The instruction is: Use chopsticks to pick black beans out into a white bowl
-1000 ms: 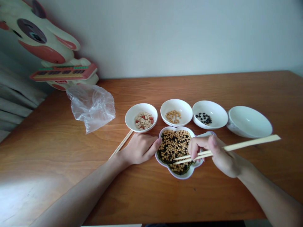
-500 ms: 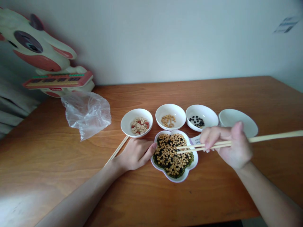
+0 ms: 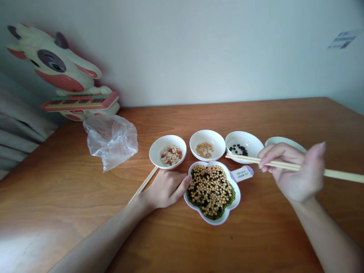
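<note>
A flower-shaped dish (image 3: 234,194) with a short handle is filled with yellow soybeans, black beans and small green beans. My left hand (image 3: 167,189) rests beside it, thumb on the rim and other fingers curled. My right hand (image 3: 295,174) grips a pair of chopsticks (image 3: 277,163), tips close together over the near edge of the black-bean bowl (image 3: 253,142). Whether a bean sits between the tips I cannot tell. Behind the dish stand a soybean bowl (image 3: 214,140) and a bowl of pale and reddish seeds or nuts (image 3: 159,146).
Another white bowl (image 3: 287,141) stands at the right, partly behind my right hand. A second pair of chopsticks (image 3: 145,182) lies by my left wrist. Farther left are a crumpled clear plastic bag (image 3: 113,140) and a cow-shaped toy with a keyboard (image 3: 76,85), near the wall.
My right hand has moved the chopsticks up and right, away from the flower-shaped dish, and their tips have drawn together. My left hand stays at the dish. The camera view has shifted slightly.
</note>
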Demonstrator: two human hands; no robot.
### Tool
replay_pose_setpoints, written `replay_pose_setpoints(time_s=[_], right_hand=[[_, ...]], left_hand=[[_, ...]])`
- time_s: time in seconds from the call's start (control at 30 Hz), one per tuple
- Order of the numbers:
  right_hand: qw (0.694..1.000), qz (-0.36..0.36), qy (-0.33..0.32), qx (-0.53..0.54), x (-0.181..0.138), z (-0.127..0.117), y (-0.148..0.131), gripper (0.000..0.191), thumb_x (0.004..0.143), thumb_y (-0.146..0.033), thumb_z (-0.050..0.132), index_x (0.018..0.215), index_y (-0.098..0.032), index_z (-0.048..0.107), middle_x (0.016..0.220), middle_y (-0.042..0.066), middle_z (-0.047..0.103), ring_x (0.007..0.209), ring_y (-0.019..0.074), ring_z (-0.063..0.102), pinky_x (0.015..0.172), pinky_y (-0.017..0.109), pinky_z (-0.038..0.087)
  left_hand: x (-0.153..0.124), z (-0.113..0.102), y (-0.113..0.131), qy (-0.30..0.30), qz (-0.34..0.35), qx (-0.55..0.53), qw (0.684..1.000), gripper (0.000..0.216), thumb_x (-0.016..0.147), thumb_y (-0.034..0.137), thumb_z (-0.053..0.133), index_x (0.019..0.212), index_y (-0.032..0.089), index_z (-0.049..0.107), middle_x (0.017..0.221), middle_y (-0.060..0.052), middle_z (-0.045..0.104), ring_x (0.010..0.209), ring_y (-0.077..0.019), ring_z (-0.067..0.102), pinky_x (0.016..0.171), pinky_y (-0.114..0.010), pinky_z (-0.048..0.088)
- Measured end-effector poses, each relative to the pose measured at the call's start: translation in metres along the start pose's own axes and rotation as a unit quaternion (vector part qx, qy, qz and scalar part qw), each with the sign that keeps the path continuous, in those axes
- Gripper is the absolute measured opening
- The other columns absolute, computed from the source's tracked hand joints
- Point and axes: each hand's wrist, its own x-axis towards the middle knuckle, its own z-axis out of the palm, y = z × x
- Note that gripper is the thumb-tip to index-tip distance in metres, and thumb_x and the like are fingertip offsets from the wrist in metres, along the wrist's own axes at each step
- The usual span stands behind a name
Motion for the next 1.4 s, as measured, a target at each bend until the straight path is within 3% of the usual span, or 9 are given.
replay_pose_setpoints(time_s=[0.07, 0.17, 0.27, 0.5, 0.7, 0.93, 1.2, 1.4], right_hand=[[0.998, 0.013, -0.065, -0.019, -0.009, 0.015, 0.001, 0.078, 0.106, -0.069, 0.021, 0.078, -0.023, 0.076, 0.073, 0.009, 0.064, 0.063, 0.0216, 0.056, 0.058, 0.037, 0.041], [0.979, 0.004, -0.178, -0.097, -0.019, 0.031, 0.008, 0.055, 0.111, -0.053, 0.033, 0.09, -0.023, 0.074, 0.084, 0.008, 0.069, 0.078, 0.0249, 0.063, 0.071, 0.039, 0.047], [0.966, 0.006, -0.219, -0.135, -0.022, 0.035, 0.016, 0.046, 0.112, -0.047, 0.034, 0.094, -0.024, 0.07, 0.089, 0.007, 0.069, 0.085, 0.0257, 0.064, 0.079, 0.039, 0.047], [0.963, 0.033, -0.227, -0.141, -0.023, 0.029, 0.026, 0.069, 0.107, -0.068, 0.012, 0.09, -0.025, 0.064, 0.083, 0.007, 0.066, 0.077, 0.026, 0.059, 0.071, 0.04, 0.044], [0.961, 0.012, -0.224, -0.159, -0.023, 0.034, 0.025, 0.064, 0.109, -0.063, 0.017, 0.089, -0.023, 0.063, 0.081, 0.005, 0.063, 0.071, 0.0222, 0.055, 0.067, 0.037, 0.04], [0.969, -0.013, -0.206, -0.133, -0.025, 0.036, 0.028, 0.059, 0.112, -0.054, 0.022, 0.088, -0.022, 0.066, 0.081, 0.005, 0.065, 0.073, 0.0213, 0.06, 0.069, 0.036, 0.043], [0.962, -0.008, -0.216, -0.165, -0.024, 0.035, 0.025, 0.068, 0.108, -0.067, 0.014, 0.086, -0.023, 0.061, 0.076, 0.004, 0.06, 0.065, 0.0204, 0.052, 0.062, 0.036, 0.036], [0.958, -0.017, -0.227, -0.177, -0.023, 0.037, 0.022, 0.059, 0.111, -0.057, 0.021, 0.087, -0.022, 0.062, 0.076, 0.004, 0.062, 0.067, 0.0199, 0.054, 0.064, 0.036, 0.039]], left_hand=[[0.0, 0.0, 0.0, 0.0, -0.003, -0.001, 1.0, 0.051, 0.113, 0.035, 0.025, 0.072, 0.019, 0.049, 0.067, -0.002, 0.06, 0.059, -0.0138, 0.051, 0.064, -0.029, 0.037], [0.0, 0.0, 0.0, -0.004, -0.005, -0.004, 1.0, 0.049, 0.113, 0.035, 0.025, 0.072, 0.019, 0.049, 0.069, -0.002, 0.061, 0.06, -0.0136, 0.051, 0.065, -0.029, 0.037], [-0.001, 0.001, 0.0, -0.006, -0.007, -0.004, 1.0, 0.049, 0.113, 0.035, 0.025, 0.073, 0.019, 0.048, 0.069, -0.002, 0.06, 0.06, -0.0134, 0.051, 0.065, -0.029, 0.036], [-0.001, 0.0, -0.001, -0.003, -0.004, -0.003, 1.0, 0.049, 0.113, 0.035, 0.026, 0.072, 0.019, 0.049, 0.068, -0.002, 0.06, 0.059, -0.0134, 0.051, 0.064, -0.029, 0.037], [0.0, -0.001, 0.001, -0.001, 0.001, -0.003, 1.0, 0.048, 0.112, 0.034, 0.027, 0.072, 0.019, 0.049, 0.068, -0.002, 0.061, 0.059, -0.0135, 0.052, 0.064, -0.029, 0.038], [-0.001, 0.002, -0.002, -0.01, -0.005, -0.014, 1.0, 0.047, 0.113, 0.035, 0.027, 0.074, 0.019, 0.048, 0.069, -0.002, 0.06, 0.059, -0.0133, 0.053, 0.065, -0.029, 0.038], [-0.001, 0.001, -0.002, -0.011, 0.0, -0.017, 1.0, 0.047, 0.113, 0.034, 0.027, 0.073, 0.019, 0.048, 0.069, -0.002, 0.061, 0.061, -0.0142, 0.054, 0.066, -0.029, 0.04], [-0.002, 0.003, -0.003, -0.011, -0.007, -0.018, 1.0, 0.046, 0.113, 0.034, 0.028, 0.073, 0.02, 0.047, 0.067, -0.002, 0.059, 0.06, -0.014, 0.052, 0.065, -0.029, 0.038]])
